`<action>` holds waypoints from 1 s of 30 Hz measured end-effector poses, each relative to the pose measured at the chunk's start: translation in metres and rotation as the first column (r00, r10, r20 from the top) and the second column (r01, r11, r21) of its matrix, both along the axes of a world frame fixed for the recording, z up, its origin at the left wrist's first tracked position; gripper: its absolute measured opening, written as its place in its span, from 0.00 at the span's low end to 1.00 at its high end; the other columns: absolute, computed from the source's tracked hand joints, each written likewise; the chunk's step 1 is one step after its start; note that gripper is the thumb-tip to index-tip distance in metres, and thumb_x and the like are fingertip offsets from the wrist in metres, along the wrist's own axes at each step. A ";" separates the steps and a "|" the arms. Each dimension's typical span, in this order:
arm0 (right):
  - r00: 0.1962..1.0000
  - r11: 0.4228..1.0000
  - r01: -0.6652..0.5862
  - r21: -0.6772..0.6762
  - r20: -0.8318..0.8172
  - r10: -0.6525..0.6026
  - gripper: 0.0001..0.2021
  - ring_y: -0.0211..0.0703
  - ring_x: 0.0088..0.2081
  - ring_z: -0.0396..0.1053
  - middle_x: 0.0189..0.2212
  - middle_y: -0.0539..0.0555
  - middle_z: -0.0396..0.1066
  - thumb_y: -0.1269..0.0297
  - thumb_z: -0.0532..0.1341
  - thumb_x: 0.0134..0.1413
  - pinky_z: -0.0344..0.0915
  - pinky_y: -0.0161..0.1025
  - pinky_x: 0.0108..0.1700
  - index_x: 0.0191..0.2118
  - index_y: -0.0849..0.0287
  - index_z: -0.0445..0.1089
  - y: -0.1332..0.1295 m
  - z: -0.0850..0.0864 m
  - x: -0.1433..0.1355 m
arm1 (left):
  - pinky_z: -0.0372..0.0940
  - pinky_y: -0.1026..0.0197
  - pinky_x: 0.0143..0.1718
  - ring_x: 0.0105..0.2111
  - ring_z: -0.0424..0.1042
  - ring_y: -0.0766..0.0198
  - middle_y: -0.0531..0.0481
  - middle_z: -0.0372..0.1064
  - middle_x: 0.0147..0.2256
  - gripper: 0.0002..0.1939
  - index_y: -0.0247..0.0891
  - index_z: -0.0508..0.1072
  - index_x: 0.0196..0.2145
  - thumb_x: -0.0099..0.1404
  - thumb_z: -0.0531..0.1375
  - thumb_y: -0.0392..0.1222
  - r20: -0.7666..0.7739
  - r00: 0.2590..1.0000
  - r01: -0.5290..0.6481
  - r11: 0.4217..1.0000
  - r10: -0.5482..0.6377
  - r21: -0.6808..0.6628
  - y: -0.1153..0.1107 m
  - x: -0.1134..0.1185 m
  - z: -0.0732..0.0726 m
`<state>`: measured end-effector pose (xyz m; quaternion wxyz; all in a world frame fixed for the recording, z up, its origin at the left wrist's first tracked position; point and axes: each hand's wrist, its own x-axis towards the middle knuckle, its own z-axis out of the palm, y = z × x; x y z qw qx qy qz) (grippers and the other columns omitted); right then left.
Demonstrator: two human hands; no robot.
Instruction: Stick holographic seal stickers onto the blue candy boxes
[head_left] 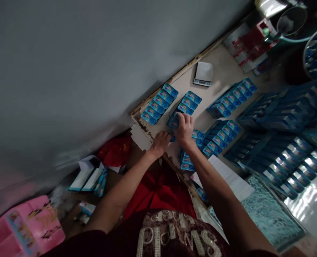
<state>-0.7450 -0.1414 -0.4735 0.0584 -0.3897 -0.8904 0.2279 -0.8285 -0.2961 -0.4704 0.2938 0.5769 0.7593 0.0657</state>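
Observation:
My right hand is closed over a small blue box at the near end of a short row of blue boxes. Just left of it, my left hand is bent at the table edge, its fingers closed around another blue box, of which only a corner shows. To the left lies a separate neat row of the same boxes, with round blue prints on their faces. More blue boxes stand stacked beneath my right forearm.
A small digital scale sits near the wall on the wooden table. Further stacked rows stand to the right, with a paper sheet close by. A pink bag and flat cartons lie at lower left.

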 end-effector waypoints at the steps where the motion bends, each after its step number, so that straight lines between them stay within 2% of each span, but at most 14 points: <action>1: 1.000 1.000 0.010 -0.007 0.011 -0.010 0.32 0.61 0.60 0.62 0.59 0.66 0.67 0.73 0.59 0.55 0.61 0.60 0.66 0.67 0.58 0.67 -0.001 -0.002 -0.001 | 0.66 0.48 0.55 0.53 0.69 0.48 0.37 0.73 0.53 0.17 0.35 0.74 0.57 0.75 0.52 0.32 0.022 1.000 -0.015 1.000 0.015 -0.001 0.000 -0.001 0.003; 4: 0.998 0.999 0.040 -0.012 0.045 -0.040 0.31 0.62 0.65 0.60 0.62 0.66 0.65 0.73 0.59 0.58 0.60 0.62 0.68 0.68 0.55 0.66 -0.002 -0.003 -0.001 | 0.66 0.49 0.57 0.53 0.70 0.49 0.37 0.72 0.53 0.17 0.36 0.73 0.57 0.74 0.54 0.31 0.085 0.990 -0.112 0.994 0.110 0.010 -0.001 -0.006 0.009; 7: 0.995 0.999 0.040 0.034 0.087 -0.043 0.31 0.68 0.75 0.47 0.73 0.67 0.54 0.68 0.63 0.62 0.52 0.70 0.72 0.70 0.55 0.64 -0.001 0.003 0.000 | 0.66 0.50 0.61 0.55 0.70 0.49 0.36 0.71 0.54 0.16 0.34 0.73 0.55 0.72 0.59 0.31 0.152 0.971 -0.195 0.980 0.186 0.046 -0.006 -0.013 0.007; 9: 0.994 0.999 0.016 0.050 0.106 -0.021 0.34 0.70 0.79 0.39 0.77 0.68 0.47 0.62 0.65 0.64 0.44 0.76 0.73 0.73 0.54 0.60 0.000 0.008 0.000 | 0.66 0.50 0.62 0.57 0.70 0.49 0.38 0.72 0.53 0.18 0.34 0.74 0.55 0.69 0.58 0.27 0.184 0.966 -0.199 0.977 0.182 0.077 -0.012 -0.017 0.003; 12: 0.992 0.998 0.016 0.055 0.121 -0.022 0.38 0.70 0.80 0.36 0.79 0.69 0.42 0.55 0.64 0.67 0.42 0.80 0.72 0.77 0.53 0.53 0.003 0.008 -0.003 | 0.66 0.52 0.64 0.56 0.71 0.53 0.42 0.74 0.52 0.26 0.36 0.76 0.54 0.64 0.52 0.20 0.201 0.970 -0.167 0.973 0.134 0.158 -0.017 -0.021 0.000; 14: 0.989 0.996 0.068 0.062 0.128 -0.076 0.40 0.71 0.80 0.36 0.79 0.70 0.40 0.53 0.65 0.67 0.45 0.80 0.72 0.78 0.53 0.50 0.008 0.005 -0.006 | 0.66 0.52 0.65 0.56 0.72 0.55 0.42 0.74 0.52 0.29 0.38 0.77 0.53 0.63 0.50 0.19 0.200 0.973 -0.161 0.961 0.116 0.226 -0.014 -0.024 0.001; 16: 0.986 0.995 0.091 0.034 0.134 -0.095 0.43 0.74 0.79 0.40 0.79 0.71 0.37 0.55 0.67 0.65 0.51 0.77 0.71 0.79 0.54 0.50 0.017 -0.001 -0.007 | 0.65 0.53 0.66 0.56 0.72 0.57 0.42 0.73 0.54 0.29 0.38 0.78 0.53 0.63 0.50 0.19 0.200 0.975 -0.149 0.945 0.093 0.290 -0.006 -0.029 0.004; 19: 0.992 0.993 -0.022 -0.113 0.123 0.036 0.48 0.75 0.76 0.49 0.80 0.71 0.32 0.61 0.72 0.59 0.61 0.70 0.69 0.79 0.56 0.49 0.043 -0.007 -0.001 | 0.64 0.52 0.68 0.60 0.71 0.56 0.41 0.71 0.56 0.28 0.39 0.77 0.56 0.64 0.51 0.22 0.203 0.979 -0.079 0.930 0.005 0.360 0.012 -0.040 0.006; 21: 0.983 0.959 -0.141 -0.247 0.081 0.166 0.50 0.73 0.77 0.49 0.80 0.69 0.31 0.65 0.73 0.55 0.62 0.67 0.69 0.79 0.57 0.49 0.065 -0.005 0.008 | 0.63 0.51 0.69 0.62 0.69 0.55 0.41 0.70 0.58 0.28 0.39 0.76 0.58 0.66 0.52 0.23 0.197 0.978 -0.014 0.921 -0.068 0.388 0.022 -0.046 0.004; 23: 0.966 0.907 -0.233 -0.350 0.020 0.256 0.50 0.70 0.78 0.46 0.80 0.66 0.34 0.67 0.73 0.52 0.59 0.65 0.72 0.78 0.57 0.52 0.084 0.002 0.017 | 0.63 0.49 0.69 0.64 0.68 0.54 0.41 0.70 0.58 0.27 0.41 0.75 0.60 0.68 0.52 0.25 0.187 0.976 0.027 0.906 -0.116 0.421 0.027 -0.049 -0.002; 25: 0.959 0.876 -0.271 -0.399 -0.028 0.284 0.47 0.66 0.79 0.45 0.80 0.63 0.39 0.68 0.72 0.52 0.55 0.63 0.75 0.77 0.55 0.56 0.096 0.012 0.024 | 0.65 0.48 0.69 0.64 0.68 0.53 0.41 0.70 0.58 0.26 0.43 0.75 0.60 0.70 0.52 0.27 0.179 0.976 0.022 0.881 -0.121 0.472 0.026 -0.047 -0.012; 28: 0.969 0.879 -0.233 -0.417 -0.027 0.245 0.42 0.64 0.78 0.49 0.80 0.59 0.43 0.72 0.67 0.54 0.56 0.63 0.75 0.75 0.52 0.60 0.097 0.023 0.025 | 0.66 0.48 0.67 0.62 0.70 0.54 0.40 0.71 0.57 0.23 0.43 0.76 0.58 0.73 0.52 0.29 0.181 0.980 -0.031 0.829 -0.085 0.558 0.018 -0.042 -0.029; 30: 0.978 0.892 -0.186 -0.413 0.013 0.210 0.42 0.64 0.77 0.53 0.80 0.57 0.42 0.75 0.64 0.55 0.59 0.63 0.74 0.75 0.51 0.59 0.090 0.025 0.022 | 0.66 0.49 0.67 0.62 0.71 0.54 0.39 0.71 0.57 0.21 0.43 0.77 0.58 0.75 0.52 0.30 0.165 0.985 -0.057 0.807 -0.051 0.587 0.013 -0.038 -0.039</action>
